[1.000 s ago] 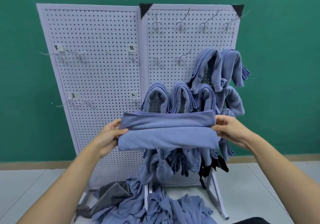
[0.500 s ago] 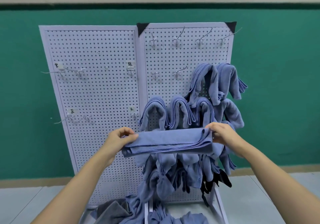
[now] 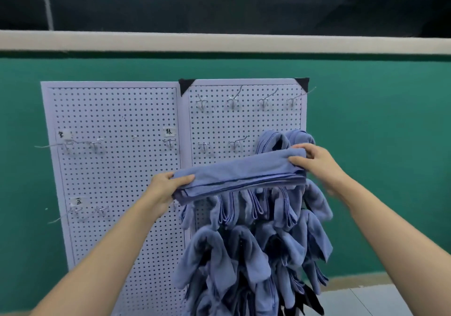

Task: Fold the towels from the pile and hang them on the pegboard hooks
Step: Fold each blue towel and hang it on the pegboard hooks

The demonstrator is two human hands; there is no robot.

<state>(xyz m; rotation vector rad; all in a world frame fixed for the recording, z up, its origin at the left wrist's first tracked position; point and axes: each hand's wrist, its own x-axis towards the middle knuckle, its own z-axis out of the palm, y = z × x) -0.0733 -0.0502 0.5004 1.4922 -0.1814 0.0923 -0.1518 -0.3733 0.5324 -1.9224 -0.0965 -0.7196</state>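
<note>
Left hand (image 3: pixel 168 186) and right hand (image 3: pixel 314 160) each pinch an end of the folded towel (image 3: pixel 241 174), stretched between them. Best drape its middle over the bare hook (image 3: pixel 235 142) just above, folds kept together.

We're holding a long folded blue cloth towel (image 3: pixel 241 177) by both ends, with our left hand (image 3: pixel 168 186) gripping the lower end and our right hand (image 3: pixel 314 159) gripping the higher one. It's tilted in front of the white perforated pegboard (image 3: pixel 117 169), just under two bare silver wire hooks (image 3: pixel 234 143). Bunches of hung blue towels (image 3: pixel 256 242) dangle below, green wall (image 3: pixel 378 144) behind.
</note>
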